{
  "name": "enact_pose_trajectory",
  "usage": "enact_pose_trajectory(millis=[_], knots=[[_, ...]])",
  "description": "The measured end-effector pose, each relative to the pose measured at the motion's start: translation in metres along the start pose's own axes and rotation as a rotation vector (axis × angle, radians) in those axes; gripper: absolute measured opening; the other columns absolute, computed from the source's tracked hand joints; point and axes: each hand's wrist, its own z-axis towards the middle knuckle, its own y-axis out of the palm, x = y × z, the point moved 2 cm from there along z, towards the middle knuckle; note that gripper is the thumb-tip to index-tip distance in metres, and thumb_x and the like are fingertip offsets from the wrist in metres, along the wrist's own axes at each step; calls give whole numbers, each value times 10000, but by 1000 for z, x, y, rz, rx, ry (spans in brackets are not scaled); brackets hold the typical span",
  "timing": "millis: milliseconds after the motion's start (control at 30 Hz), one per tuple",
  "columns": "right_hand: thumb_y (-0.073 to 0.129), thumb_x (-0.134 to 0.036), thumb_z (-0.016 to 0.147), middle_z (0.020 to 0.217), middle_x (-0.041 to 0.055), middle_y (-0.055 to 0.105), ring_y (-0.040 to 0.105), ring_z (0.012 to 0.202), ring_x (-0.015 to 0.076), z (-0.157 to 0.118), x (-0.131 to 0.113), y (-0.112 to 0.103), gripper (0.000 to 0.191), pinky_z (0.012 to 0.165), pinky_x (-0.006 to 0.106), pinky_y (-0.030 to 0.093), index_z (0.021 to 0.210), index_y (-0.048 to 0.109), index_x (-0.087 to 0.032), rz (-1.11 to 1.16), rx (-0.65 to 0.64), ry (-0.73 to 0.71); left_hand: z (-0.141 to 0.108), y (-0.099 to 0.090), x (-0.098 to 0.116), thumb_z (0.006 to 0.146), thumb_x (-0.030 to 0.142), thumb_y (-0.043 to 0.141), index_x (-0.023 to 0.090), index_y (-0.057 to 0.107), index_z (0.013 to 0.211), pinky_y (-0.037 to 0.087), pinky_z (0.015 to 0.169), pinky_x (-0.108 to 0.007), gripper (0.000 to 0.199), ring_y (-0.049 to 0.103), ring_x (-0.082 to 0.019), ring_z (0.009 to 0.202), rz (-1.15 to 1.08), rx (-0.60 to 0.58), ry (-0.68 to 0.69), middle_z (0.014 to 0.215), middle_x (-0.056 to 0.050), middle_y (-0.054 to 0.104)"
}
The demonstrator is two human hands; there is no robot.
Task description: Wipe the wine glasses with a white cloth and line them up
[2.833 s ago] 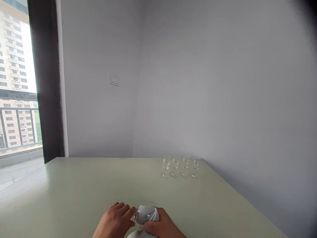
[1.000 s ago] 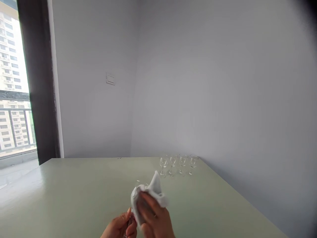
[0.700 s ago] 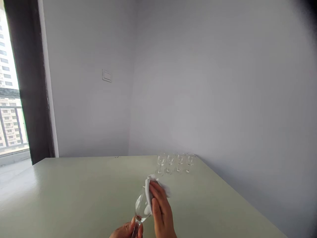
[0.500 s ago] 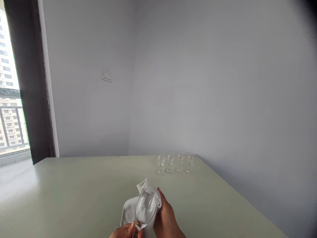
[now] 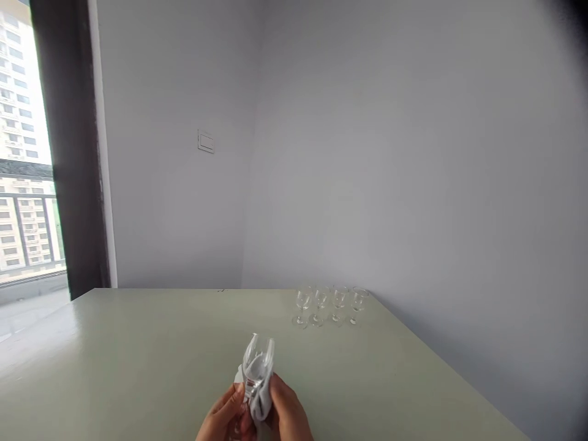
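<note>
One glass is held above the surface: my left hand pinches it near the stem, likely for steadiness, while my right hand clasps the cloth against its side.

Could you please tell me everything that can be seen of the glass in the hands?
The glass is clear and stemmed, mouth upward, tilted slightly. The left hand holds it low, near the stem; the right hand holds a white cloth against its lower part. The table shows behind; its foot is hard to make out.
</note>
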Motion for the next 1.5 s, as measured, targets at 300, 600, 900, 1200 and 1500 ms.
enact_pose_trajectory(millis=[300,600,900,1200,1500], knots=[[471,-511,833,671,3,492,440,590,124,-14,-29,-14,380,551,228,380,831,616,-159,-542,228,-391,4,-12,5,645,701,560,130,504,1150,296,447,-219,765,415,-101,406,355,235,158,451,75,460],[444,-365,872,852,50,512,559,671,188,-24,-19,-3,329,564,287,480,1179,563,-374,-1288,162,-870,-8,5,0,645,729,520,170,581,564,326,456,-235,568,398,-112,446,300,216,225,468,11,483],[630,-194,634,787,29,570,577,660,190,-16,-1,10,203,534,248,416,795,710,-288,-1290,-150,-449,-14,2,15,724,684,475,226,653,1049,446,689,-246,589,566,-191,769,321,288,272,786,-21,635],[645,-280,630,469,-64,400,339,435,78,-4,-20,-27,140,425,199,249,566,586,-171,-244,-50,266,-2,-6,17,608,598,688,209,612,1084,239,442,-181,620,367,-70,444,306,286,270,506,71,422],[593,-558,718,559,-43,413,346,534,89,-5,1,-1,420,510,212,297,735,619,-139,-279,-287,23,-4,-3,13,587,555,725,234,705,962,459,734,-275,493,573,-233,894,263,197,254,966,-79,649]])
